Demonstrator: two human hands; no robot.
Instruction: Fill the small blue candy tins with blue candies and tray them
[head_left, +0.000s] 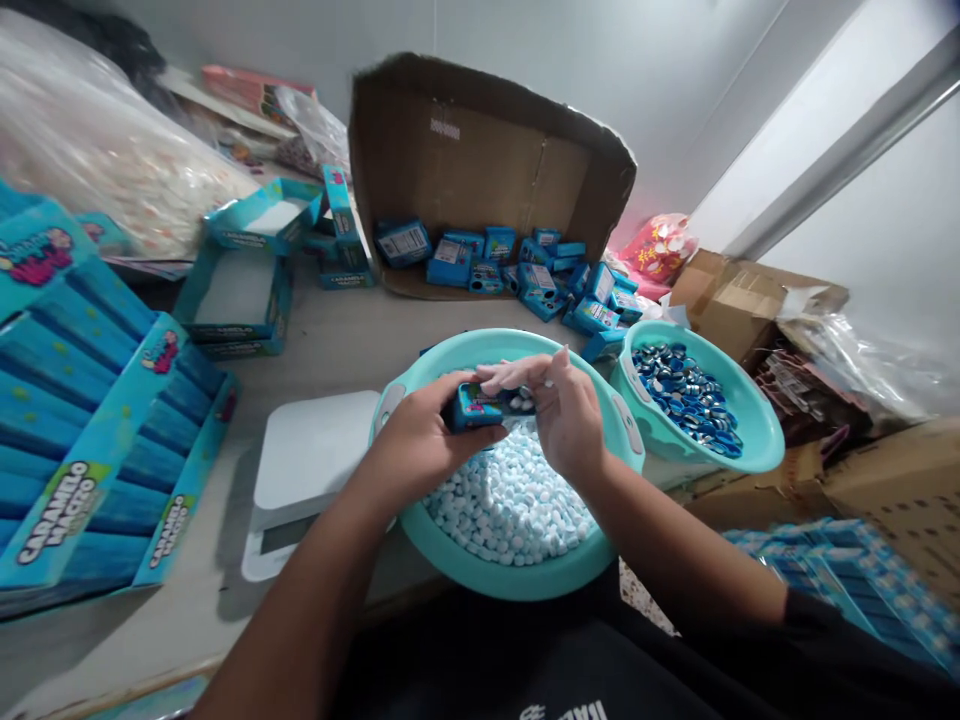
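Observation:
My left hand (435,425) is wrapped round a small blue candy box (478,408), held over a turquoise basin (517,582). My right hand (570,420) is cupped against the box's right side, its fingers reaching over the top. Some white candies (519,402) show in the hollow between that palm and the box. White powder coats its fingers. Below both hands, the basin holds a heap of small white and pale blue candies (517,500). The box's opening is mostly hidden by my fingers.
A white scale (315,450) sits left of the basin. Blue display boxes (97,420) stand farther left. Behind lies a cardboard carton (487,150) with several small blue boxes (450,260). At right, another turquoise basin (761,440) holds blue-and-silver pieces (686,400).

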